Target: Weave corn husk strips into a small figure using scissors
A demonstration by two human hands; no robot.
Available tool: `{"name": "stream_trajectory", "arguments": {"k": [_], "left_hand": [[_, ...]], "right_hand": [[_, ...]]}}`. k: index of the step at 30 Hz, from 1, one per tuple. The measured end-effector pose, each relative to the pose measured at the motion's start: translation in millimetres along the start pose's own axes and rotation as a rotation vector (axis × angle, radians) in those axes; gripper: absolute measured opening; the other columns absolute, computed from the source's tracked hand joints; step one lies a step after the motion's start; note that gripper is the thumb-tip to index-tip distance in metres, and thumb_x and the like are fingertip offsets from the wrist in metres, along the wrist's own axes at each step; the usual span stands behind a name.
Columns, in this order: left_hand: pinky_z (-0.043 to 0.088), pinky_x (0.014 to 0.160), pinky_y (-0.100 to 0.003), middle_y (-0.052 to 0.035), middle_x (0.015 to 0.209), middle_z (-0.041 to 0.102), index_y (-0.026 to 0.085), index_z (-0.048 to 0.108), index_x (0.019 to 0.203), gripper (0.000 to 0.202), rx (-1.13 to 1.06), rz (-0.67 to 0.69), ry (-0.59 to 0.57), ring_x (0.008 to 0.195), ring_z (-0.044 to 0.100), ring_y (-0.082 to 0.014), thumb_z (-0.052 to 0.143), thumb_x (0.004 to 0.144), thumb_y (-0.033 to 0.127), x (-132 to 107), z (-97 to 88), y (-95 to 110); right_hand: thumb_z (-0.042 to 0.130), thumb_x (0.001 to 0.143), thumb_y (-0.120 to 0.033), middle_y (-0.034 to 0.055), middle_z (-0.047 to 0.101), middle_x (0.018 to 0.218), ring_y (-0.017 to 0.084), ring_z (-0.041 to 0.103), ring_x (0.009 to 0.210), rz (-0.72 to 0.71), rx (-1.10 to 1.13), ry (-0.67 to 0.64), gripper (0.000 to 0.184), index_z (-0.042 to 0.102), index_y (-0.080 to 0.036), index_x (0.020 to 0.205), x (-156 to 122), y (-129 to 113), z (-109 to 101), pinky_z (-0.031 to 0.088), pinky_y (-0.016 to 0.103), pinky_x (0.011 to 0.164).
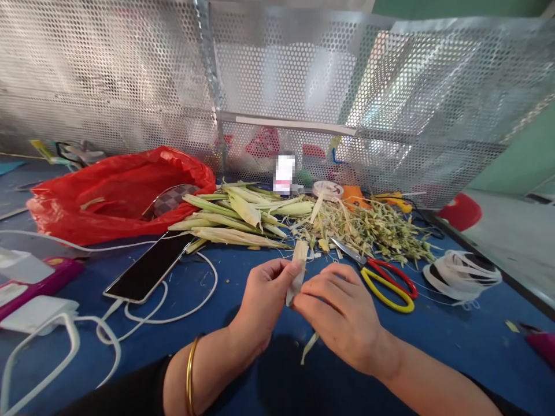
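Note:
My left hand (264,300) and my right hand (340,312) meet over the blue table (243,277), both pinched on one pale leaf strip (298,263) that stands up between the fingers. A thin end of the strip (310,345) hangs below my right hand. A gold bangle sits on my left wrist. Just beyond my right hand lie scissors (384,280) with red and yellow handles. Behind both hands is a pile of long pale green leaves (234,216) and a heap of shredded leaf scraps (377,228).
A red plastic bag (113,190) lies at the left rear. A phone (150,266) with a white cable (182,312) lies left of my hands, with chargers at the far left. A coil of white strip (462,271) sits right. A perforated metal screen (303,86) walls the back.

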State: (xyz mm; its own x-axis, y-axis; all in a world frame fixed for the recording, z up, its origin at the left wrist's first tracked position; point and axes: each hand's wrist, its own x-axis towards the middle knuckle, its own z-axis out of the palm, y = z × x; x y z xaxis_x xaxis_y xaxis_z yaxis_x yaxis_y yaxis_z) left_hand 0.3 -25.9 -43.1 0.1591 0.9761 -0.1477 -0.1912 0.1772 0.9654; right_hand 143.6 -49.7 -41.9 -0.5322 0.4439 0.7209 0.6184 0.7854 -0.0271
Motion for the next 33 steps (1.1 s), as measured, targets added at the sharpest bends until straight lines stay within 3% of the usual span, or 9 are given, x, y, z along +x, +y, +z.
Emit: {"name": "stream_trajectory", "arguments": {"k": [6,8,11,14,17,19,24,29,33], "left_hand": [[0.038,0.054,-0.02,0.0008,0.062,0.053,0.012,0.063,0.066,0.028,-0.146,-0.174,-0.198,0.056,0.045,-0.0082,0.073,0.066,0.038,-5.6,-1.9,10.9],[0.039,0.055,-0.02,-0.0003,0.064,0.056,0.012,0.065,0.068,0.027,-0.13,-0.168,-0.166,0.057,0.048,-0.0084,0.075,0.064,0.036,-3.9,-3.2,12.8],[0.036,0.051,-0.019,0.001,0.059,0.055,0.012,0.064,0.065,0.027,-0.072,-0.135,-0.038,0.052,0.045,-0.0064,0.075,0.064,0.037,1.5,-6.5,12.7],[0.033,0.049,-0.018,0.002,0.057,0.055,0.013,0.061,0.062,0.03,-0.041,-0.124,0.018,0.049,0.042,-0.0053,0.074,0.065,0.04,6.5,-9.6,10.8],[0.033,0.05,-0.018,0.0023,0.058,0.056,0.014,0.061,0.063,0.031,-0.045,-0.126,0.02,0.049,0.042,-0.0053,0.074,0.065,0.043,8.9,-10.3,8.2],[0.033,0.05,-0.018,0.0024,0.058,0.057,0.015,0.062,0.064,0.031,-0.038,-0.142,0.028,0.049,0.043,-0.0053,0.074,0.065,0.043,9.3,-9.7,6.4],[0.035,0.051,-0.019,0.0023,0.059,0.058,0.015,0.063,0.066,0.03,-0.014,-0.174,0.029,0.049,0.044,-0.0055,0.074,0.064,0.043,8.7,-8.5,2.5],[0.034,0.051,-0.018,0.0021,0.058,0.057,0.014,0.063,0.065,0.029,0.01,-0.184,0.007,0.049,0.044,-0.0055,0.074,0.065,0.041,7.2,-7.6,1.5],[0.035,0.051,-0.02,0.001,0.059,0.057,0.014,0.064,0.066,0.03,0.034,-0.189,0.007,0.05,0.046,-0.0068,0.075,0.064,0.042,5.7,-5.6,2.2]], "right_hand": [[0.056,0.086,-0.011,-0.0004,0.069,0.081,0.012,0.062,0.075,-0.069,-0.047,0.005,0.014,0.065,-0.021,0.087,6.6,11.8,-17.1,0.038,0.034,0.086],[0.057,0.086,-0.013,-0.0007,0.068,0.08,0.012,0.061,0.074,-0.034,0.037,-0.013,0.012,0.065,-0.022,0.087,11.1,18.0,-22.7,0.041,0.032,0.082],[0.061,0.084,-0.017,0.0004,0.067,0.084,0.013,0.061,0.078,0.209,0.189,-0.052,0.01,0.065,-0.022,0.092,14.1,30.8,-30.4,0.044,0.029,0.079],[0.06,0.082,-0.01,-0.0006,0.065,0.085,0.013,0.061,0.08,0.383,0.34,-0.385,0.016,0.065,-0.023,0.089,10.6,42.0,-39.7,0.047,0.025,0.075],[0.066,0.073,-0.005,-0.0013,0.062,0.092,0.011,0.062,0.073,0.378,0.467,-0.791,0.029,0.066,-0.024,0.094,3.6,42.5,-43.8,0.048,0.022,0.069],[0.07,0.068,-0.006,-0.0001,0.06,0.097,0.01,0.062,0.071,0.365,0.496,-0.875,0.037,0.065,-0.024,0.1,-1.0,37.8,-39.4,0.048,0.022,0.067],[0.06,0.08,-0.009,0.0013,0.061,0.085,0.012,0.061,0.076,0.339,0.476,-0.709,0.014,0.068,-0.02,0.083,-5.5,37.8,-22.1,0.046,0.023,0.071],[0.06,0.08,-0.015,0.0021,0.064,0.084,0.014,0.061,0.075,0.663,0.257,-0.323,0.008,0.065,-0.019,0.076,-9.4,70.5,-20.0,0.045,0.026,0.071],[0.062,0.076,-0.014,0.0029,0.065,0.081,0.016,0.061,0.073,0.692,0.095,-0.424,0.007,0.066,-0.019,0.073,-19.6,93.1,-15.1,0.046,0.028,0.069]]}}
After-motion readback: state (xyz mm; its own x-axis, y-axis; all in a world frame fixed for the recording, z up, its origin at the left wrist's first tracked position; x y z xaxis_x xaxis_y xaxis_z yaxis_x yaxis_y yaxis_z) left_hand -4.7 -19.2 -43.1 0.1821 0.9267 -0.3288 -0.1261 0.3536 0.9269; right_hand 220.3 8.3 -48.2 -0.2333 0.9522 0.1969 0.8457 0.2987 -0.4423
